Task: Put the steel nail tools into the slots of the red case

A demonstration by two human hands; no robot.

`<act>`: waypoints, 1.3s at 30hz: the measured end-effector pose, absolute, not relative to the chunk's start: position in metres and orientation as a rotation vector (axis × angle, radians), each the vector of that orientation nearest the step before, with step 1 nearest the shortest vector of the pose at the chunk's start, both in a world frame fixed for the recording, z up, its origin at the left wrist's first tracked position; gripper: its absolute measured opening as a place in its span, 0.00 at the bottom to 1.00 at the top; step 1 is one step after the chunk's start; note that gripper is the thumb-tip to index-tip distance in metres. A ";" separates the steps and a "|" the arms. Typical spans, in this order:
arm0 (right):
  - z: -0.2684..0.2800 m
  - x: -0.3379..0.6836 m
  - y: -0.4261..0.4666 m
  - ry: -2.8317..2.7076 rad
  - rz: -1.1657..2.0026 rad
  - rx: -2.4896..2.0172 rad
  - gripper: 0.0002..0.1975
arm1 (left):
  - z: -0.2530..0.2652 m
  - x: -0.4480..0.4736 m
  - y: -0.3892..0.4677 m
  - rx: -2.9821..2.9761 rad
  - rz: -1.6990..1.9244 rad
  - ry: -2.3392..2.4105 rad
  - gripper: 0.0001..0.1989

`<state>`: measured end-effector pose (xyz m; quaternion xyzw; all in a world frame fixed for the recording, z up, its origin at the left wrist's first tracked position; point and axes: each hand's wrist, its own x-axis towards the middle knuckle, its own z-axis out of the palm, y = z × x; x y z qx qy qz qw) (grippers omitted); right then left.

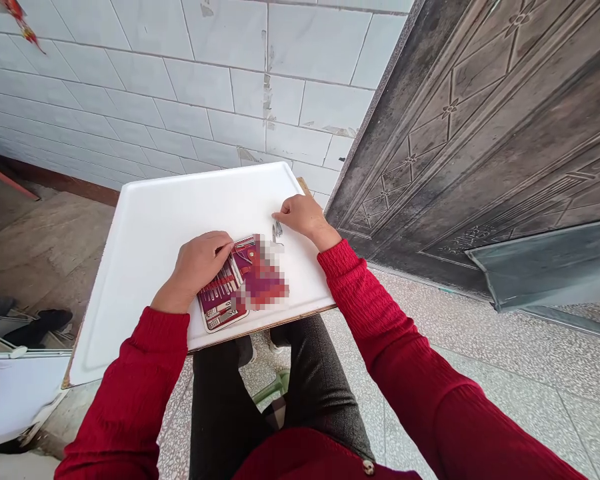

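An open manicure set case (225,315) lies near the front edge of a white-topped table (150,267). Several slim metal tools sit in red loops in its left half; the purple and red right half is partly blurred out. My left hand (197,263) is at the case's upper left, thumb and forefinger closed at its edge. To the right, my right hand (303,215) is held low over the tabletop with fingertips pinched together. Just below those fingertips are small shiny metal nail tools (278,230); whether the fingers grip one is hard to make out.
A white tiled wall (220,87) runs behind the table. A dark patterned metal door (430,133) stands at the right, with a grey-green sheet (555,260) in front of it. Dark shoes (45,327) and white items are at the lower left. My legs are under the table's front edge.
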<state>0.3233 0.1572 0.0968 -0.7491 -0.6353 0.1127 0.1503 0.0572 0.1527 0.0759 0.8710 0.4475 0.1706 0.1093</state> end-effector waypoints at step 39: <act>0.101 0.308 0.150 -1.927 0.317 -2.209 0.06 | 0.079 0.057 0.148 2.565 0.547 1.312 0.17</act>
